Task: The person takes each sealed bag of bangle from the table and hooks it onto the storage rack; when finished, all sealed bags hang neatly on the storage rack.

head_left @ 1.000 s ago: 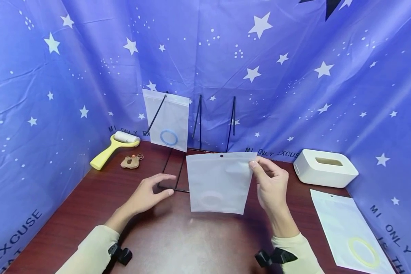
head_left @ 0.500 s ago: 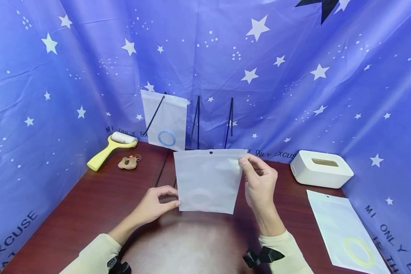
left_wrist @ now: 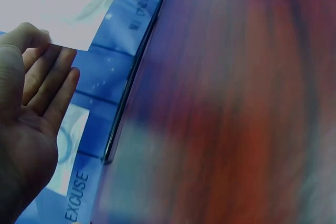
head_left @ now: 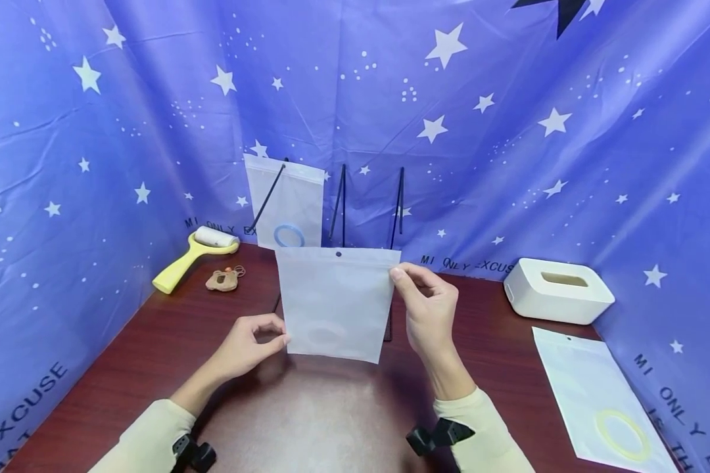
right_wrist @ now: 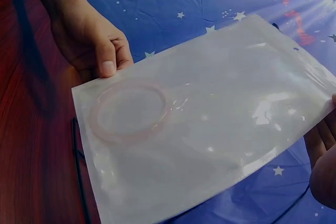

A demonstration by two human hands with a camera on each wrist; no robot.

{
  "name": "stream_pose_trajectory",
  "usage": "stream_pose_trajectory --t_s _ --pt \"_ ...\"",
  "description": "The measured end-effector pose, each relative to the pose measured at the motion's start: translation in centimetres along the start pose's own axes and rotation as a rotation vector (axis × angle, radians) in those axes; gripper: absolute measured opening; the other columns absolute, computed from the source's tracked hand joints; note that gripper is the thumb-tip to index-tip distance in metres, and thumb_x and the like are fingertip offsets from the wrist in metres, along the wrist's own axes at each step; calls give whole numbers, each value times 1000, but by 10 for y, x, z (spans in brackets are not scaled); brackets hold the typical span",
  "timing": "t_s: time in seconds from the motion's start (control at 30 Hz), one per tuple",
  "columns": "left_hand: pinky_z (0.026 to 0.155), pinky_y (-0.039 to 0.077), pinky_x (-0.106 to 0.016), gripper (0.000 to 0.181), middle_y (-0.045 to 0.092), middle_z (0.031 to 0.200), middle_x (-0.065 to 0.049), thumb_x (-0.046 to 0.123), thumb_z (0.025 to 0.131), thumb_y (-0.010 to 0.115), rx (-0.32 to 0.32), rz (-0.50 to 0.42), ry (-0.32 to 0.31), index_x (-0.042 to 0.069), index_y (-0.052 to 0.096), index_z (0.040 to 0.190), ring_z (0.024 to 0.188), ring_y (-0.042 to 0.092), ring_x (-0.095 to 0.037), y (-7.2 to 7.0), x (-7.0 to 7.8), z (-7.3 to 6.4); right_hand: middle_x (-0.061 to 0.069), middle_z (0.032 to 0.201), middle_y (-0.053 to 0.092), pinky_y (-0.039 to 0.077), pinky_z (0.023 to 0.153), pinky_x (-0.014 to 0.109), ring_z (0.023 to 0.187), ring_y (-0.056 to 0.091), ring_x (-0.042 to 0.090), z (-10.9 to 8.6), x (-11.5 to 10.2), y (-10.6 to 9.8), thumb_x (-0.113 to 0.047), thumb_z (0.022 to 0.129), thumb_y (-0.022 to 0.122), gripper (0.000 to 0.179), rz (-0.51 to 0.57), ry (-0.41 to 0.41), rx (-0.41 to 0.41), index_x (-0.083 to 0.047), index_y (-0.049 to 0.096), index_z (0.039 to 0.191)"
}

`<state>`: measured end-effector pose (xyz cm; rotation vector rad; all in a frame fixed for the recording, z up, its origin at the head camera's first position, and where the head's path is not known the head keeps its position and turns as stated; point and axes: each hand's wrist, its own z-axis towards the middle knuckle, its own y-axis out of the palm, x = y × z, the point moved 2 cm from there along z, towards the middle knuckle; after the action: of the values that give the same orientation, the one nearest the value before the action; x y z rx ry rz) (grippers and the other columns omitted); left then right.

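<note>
A white zip bag [head_left: 337, 299] with a pale pink ring [right_wrist: 131, 111] inside is held upright between both hands, its punched hole at the top. My right hand [head_left: 430, 315] pinches the bag's upper right edge. Low on the opposite edge, the thumb and fingers of my left hand [head_left: 245, 345] pinch the lower left side. Behind the bag stands a black wire rack [head_left: 343, 197] with upright prongs. Another white bag [head_left: 286, 203] with a blue ring hangs from its left hook. The bag in my hands hides most of the rack's base.
To the right lies a white bag with a yellow ring [head_left: 597, 394], in front of a white tissue box [head_left: 559, 291]. A yellow-handled lint roller [head_left: 195, 256] and a small brown wooden trinket [head_left: 223, 280] are at the left. A starry blue curtain [head_left: 497, 59] surrounds the table.
The bag has moved left and slightly up with my right hand. My left hand, apart from it a second ago, has taken hold of its lower left edge.
</note>
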<state>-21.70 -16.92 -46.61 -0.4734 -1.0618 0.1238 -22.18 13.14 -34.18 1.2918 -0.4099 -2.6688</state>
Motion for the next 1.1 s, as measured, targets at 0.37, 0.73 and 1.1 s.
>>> stream_pose_trajectory --t_s 0.37,0.73,1.1 --pt "81 55 -21 5 74 88 3 13 95 75 65 45 -56 9 73 95 86 68 -2 -19 -11 8 -8 80 74 56 68 19 71 63 4 12 12 13 5 90 73 16 -124 41 21 18 72 99" --pt "77 55 -20 12 73 85 -4 15 95 75 84 -23 -122 4 72 96 79 65 -4 -19 -24 19 -9 76 72 57 69 19 70 62 4 24 27 20 3 91 72 16 -135 60 39 17 72 99" --pt "71 51 -22 7 72 81 1 15 93 77 138 -22 -194 10 73 95 75 63 -8 -19 -38 45 -8 76 71 56 71 18 72 62 4 49 47 21 -3 92 74 17 -154 102 92 13 74 98"
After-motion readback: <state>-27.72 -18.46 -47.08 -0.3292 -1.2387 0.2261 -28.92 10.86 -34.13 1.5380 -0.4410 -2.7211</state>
